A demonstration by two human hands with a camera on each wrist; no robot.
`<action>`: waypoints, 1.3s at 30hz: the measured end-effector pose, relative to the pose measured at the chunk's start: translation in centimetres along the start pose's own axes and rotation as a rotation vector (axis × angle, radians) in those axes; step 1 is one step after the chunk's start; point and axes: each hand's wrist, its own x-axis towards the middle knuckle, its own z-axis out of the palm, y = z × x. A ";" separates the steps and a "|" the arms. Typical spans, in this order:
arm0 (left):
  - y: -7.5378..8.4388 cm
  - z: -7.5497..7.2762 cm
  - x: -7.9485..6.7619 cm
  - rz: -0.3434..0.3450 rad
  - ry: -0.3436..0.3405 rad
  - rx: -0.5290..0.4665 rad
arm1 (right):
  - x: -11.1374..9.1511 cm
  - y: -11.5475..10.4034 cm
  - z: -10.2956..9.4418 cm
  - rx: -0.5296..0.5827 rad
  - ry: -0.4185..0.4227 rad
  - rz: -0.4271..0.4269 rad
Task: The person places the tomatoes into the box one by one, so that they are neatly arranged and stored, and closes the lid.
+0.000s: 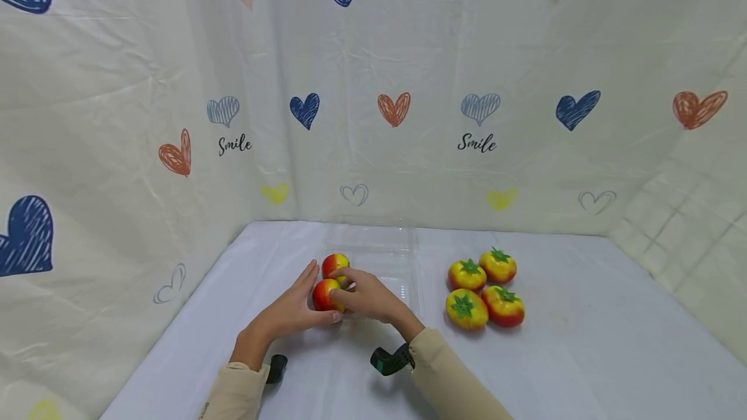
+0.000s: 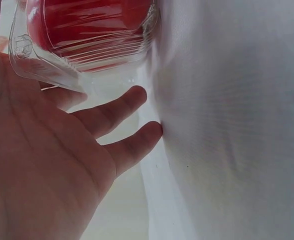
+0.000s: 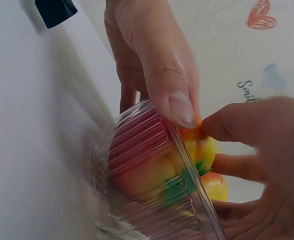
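Observation:
A clear plastic box (image 1: 404,285) holds two red-and-yellow tomatoes at its left side, one behind the other. My left hand (image 1: 283,311) rests around the box's near left corner. In the left wrist view its fingers (image 2: 134,145) are spread and nearly straight beside the box wall, and in the right wrist view its thumb lies at the rim. My right hand (image 1: 370,295) reaches over the box and pinches the near tomato (image 1: 324,294) between thumb and fingers. The far tomato (image 1: 334,263) sits just beyond. Green leaves show on the near one through the ribbed wall.
Several more tomatoes (image 1: 467,308) with green leafy tops sit in a cluster right of the box. A white cloth (image 1: 578,336) covers the table. Behind it hangs a pale curtain (image 1: 432,50) printed with hearts. Dark bands (image 1: 392,360) are worn at both wrists.

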 end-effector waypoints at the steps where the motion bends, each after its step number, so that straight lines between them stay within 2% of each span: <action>1: 0.0 0.0 0.0 0.000 -0.001 -0.001 | 0.0 0.0 0.0 -0.001 0.002 0.002; 20: 0.4 0.2 0.0 0.003 -0.005 0.002 | -0.5 0.0 -0.8 0.039 0.002 0.043; 31: 0.7 0.1 0.0 0.002 -0.005 0.008 | -1.1 -0.3 -2.8 -0.026 0.031 0.089; 39: 0.6 0.0 -0.2 -0.030 0.002 0.029 | -1.7 -0.2 -5.1 -0.057 0.074 0.076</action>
